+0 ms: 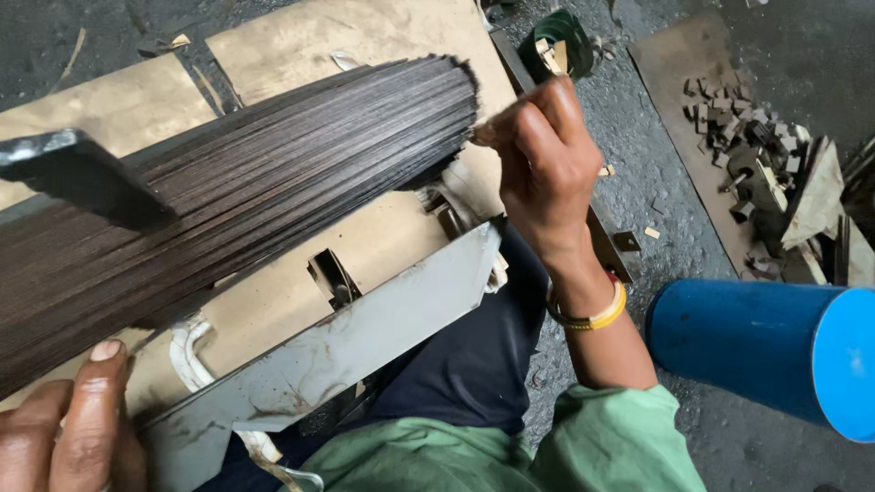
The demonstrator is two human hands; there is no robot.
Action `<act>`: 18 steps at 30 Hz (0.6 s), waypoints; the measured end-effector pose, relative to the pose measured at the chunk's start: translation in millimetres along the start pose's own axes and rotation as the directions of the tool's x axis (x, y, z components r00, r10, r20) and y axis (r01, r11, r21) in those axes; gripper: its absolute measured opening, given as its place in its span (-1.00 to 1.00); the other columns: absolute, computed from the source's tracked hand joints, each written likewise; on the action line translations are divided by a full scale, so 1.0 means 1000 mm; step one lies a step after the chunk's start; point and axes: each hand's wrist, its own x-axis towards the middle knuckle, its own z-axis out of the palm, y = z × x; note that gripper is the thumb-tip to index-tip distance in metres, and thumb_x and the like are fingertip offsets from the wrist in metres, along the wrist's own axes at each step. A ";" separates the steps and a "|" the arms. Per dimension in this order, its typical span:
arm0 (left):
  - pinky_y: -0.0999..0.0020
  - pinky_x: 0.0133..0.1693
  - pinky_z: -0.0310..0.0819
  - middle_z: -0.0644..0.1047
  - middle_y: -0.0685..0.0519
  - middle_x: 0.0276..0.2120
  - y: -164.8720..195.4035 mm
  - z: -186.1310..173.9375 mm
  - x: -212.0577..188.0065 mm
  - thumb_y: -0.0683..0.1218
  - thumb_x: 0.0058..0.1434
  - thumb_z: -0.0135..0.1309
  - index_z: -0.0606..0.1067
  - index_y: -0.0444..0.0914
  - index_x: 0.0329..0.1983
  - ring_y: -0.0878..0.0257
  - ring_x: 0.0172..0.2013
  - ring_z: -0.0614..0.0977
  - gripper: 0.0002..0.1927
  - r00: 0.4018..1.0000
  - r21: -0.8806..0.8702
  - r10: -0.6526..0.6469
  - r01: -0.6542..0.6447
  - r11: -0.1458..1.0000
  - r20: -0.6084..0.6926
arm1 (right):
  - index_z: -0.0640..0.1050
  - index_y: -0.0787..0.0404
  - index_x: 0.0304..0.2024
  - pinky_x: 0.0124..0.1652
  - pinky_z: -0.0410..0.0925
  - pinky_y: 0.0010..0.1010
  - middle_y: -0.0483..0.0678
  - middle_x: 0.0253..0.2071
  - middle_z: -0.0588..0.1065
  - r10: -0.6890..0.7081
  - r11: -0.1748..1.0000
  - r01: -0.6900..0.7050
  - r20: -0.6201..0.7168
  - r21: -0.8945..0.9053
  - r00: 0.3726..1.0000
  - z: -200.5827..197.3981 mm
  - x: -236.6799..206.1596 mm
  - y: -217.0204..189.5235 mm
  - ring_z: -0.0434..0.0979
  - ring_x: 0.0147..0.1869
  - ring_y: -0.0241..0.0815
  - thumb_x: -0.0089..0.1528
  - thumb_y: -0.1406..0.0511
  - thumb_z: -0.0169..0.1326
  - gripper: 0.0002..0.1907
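Stack (228, 191) of thin dark sheets, set on edge, runs diagonally across the frame from lower left to upper centre. It rests on tan boards (365, 246) over a grey metal frame (365, 337) across the lap.

Blue pipe (775, 351) lies at right on the dark floor (638, 118), just beside the right forearm.

Brown plate (684, 82) on the floor, upper right, carries a pile of small dark scrap pieces (743, 137).

Dark flat bar (82, 173) lies across the stack at far left.

Right hand (547, 155) sits at the stack's far end, fingers curled close together, fingertips touching the sheet edges. Whether it pinches a single sheet cannot be told. Yellow bangle (597, 314) on the wrist.

Left hand (73, 428) at lower left corner, partly cut off by the frame; fingers pressed together, fingertips against the near end of the stack, just under its edge.

Green cup (565, 41) at top holds small pale bits.
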 end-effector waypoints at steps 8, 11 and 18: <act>0.28 -0.25 0.36 0.50 0.00 -0.41 0.024 -0.013 0.057 -0.17 0.34 0.31 0.53 -0.27 -0.04 0.16 -0.41 0.53 -0.79 0.999 0.032 -0.012 0.013 0.999 -0.053 | 0.51 0.38 -0.32 -0.25 0.39 -0.40 0.03 -0.25 0.41 -0.042 0.997 0.044 0.027 -0.063 0.999 -0.010 0.001 0.005 0.50 -0.21 -0.13 0.22 0.61 0.32 -0.78; 0.17 -0.29 0.40 0.46 -0.02 -0.52 0.033 -0.020 0.061 -0.16 0.17 0.36 0.57 -0.27 -0.12 0.09 -0.48 0.53 -0.75 0.996 0.093 -0.004 0.012 0.996 -0.086 | 0.48 0.39 -0.32 -0.23 0.46 -0.49 0.03 -0.22 0.42 0.006 1.000 -0.006 0.020 0.011 1.000 -0.014 0.002 0.008 0.57 -0.19 -0.21 0.27 0.62 0.30 -0.76; 0.34 -0.10 0.38 0.49 -0.04 -0.18 0.027 -0.022 0.053 -0.16 0.47 0.26 0.46 -0.24 0.02 0.15 -0.20 0.52 -0.79 0.988 -0.064 -0.139 0.134 0.989 -0.067 | 0.52 0.41 -0.34 -0.23 0.44 -0.45 0.02 -0.24 0.46 0.016 1.000 -0.016 0.023 0.010 1.000 -0.008 -0.002 0.010 0.59 -0.17 -0.19 0.19 0.65 0.31 -0.79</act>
